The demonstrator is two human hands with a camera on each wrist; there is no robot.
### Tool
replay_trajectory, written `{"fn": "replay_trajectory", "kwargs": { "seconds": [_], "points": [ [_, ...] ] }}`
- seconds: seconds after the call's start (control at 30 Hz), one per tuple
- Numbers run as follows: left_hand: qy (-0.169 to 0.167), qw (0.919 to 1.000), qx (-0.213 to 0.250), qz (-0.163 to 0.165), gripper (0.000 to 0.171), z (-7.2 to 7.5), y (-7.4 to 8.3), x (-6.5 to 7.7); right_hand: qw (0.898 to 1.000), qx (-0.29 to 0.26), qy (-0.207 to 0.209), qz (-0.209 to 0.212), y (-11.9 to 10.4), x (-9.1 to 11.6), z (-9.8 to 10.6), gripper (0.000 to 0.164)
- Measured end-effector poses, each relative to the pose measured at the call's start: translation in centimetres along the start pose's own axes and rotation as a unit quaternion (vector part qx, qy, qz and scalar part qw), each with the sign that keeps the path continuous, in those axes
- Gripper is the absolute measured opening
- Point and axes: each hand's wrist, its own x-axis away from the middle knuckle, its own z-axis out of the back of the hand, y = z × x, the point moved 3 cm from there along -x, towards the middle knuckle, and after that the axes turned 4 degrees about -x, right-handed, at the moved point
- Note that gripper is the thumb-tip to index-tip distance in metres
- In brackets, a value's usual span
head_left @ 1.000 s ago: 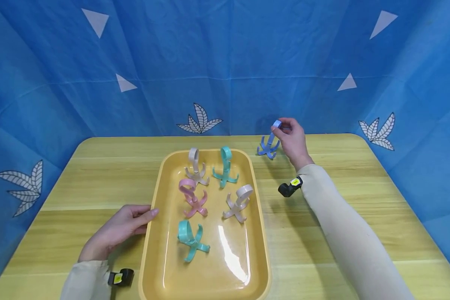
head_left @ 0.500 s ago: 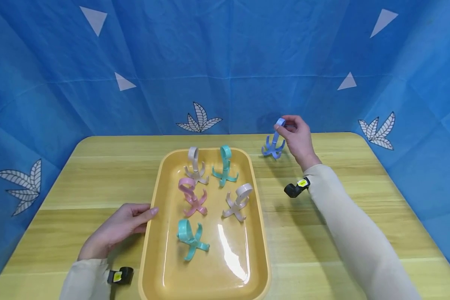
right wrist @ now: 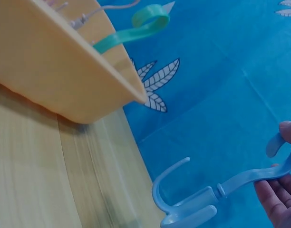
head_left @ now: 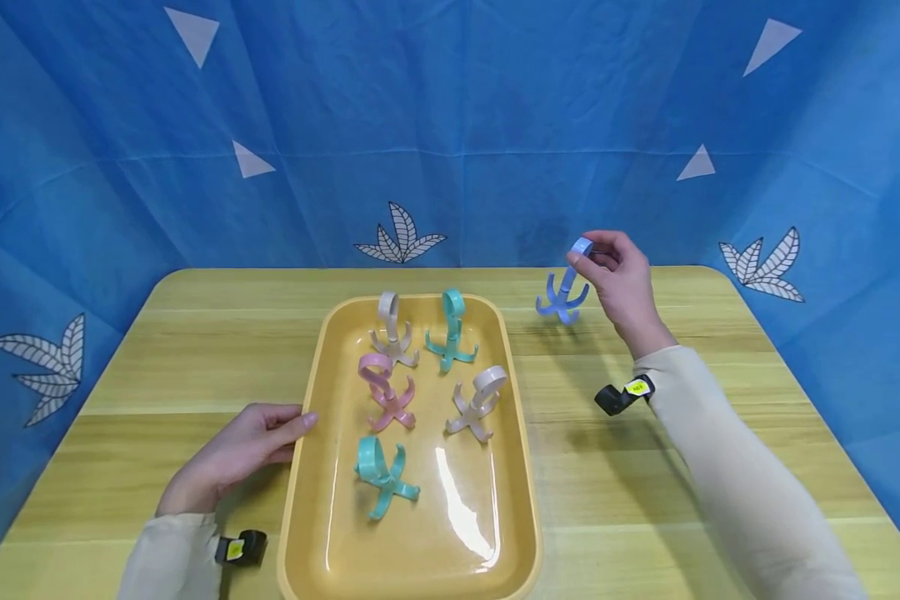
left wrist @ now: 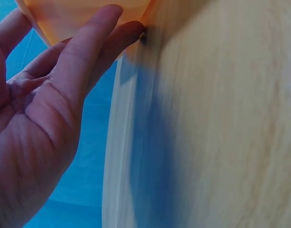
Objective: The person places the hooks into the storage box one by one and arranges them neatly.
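Observation:
My right hand (head_left: 624, 283) pinches the curled top of a blue rotating four-claw hanger hook (head_left: 567, 283) near the table's back edge. In the right wrist view the claws of that blue hook (right wrist: 195, 198) point away from the hand. My left hand (head_left: 228, 458) holds the left rim of a yellow tray (head_left: 420, 554), thumb over the rim and fingers against the outer wall. Inside the tray stand a beige hook (head_left: 394, 350) and a green hook (head_left: 452, 337) at the back, a pink hook (head_left: 392, 408), a white hook (head_left: 471, 417), and a nearer green hook (head_left: 387, 482).
The tray stands on a wood-grain table (head_left: 157, 358), its front end running to the bottom of the head view. A blue cloth (head_left: 457, 100) with white triangles and leaves hangs behind and at both sides. Each sleeve carries a black wrist camera (head_left: 624, 394).
My right hand has moved to the right with the blue hook, away from the tray. The left hand and the hooks in the tray have stayed put.

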Motion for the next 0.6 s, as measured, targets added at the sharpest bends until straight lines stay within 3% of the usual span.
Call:
{"fn": "replay_trajectory", "kwargs": {
  "seconds": [0.4,0.6],
  "points": [
    [-0.005,1.0,0.001,-0.004,0.053,0.1,-0.1,-0.1,0.997,-0.051,-0.021,0.062,-1.0,1.4,0.2,0.035],
    [-0.009,0.9999,0.008,-0.007,0.051,0.0,-0.2,-0.3,0.997,-0.032,-0.033,0.061,-1.7,2.3,0.3,0.035]
  ]
}}
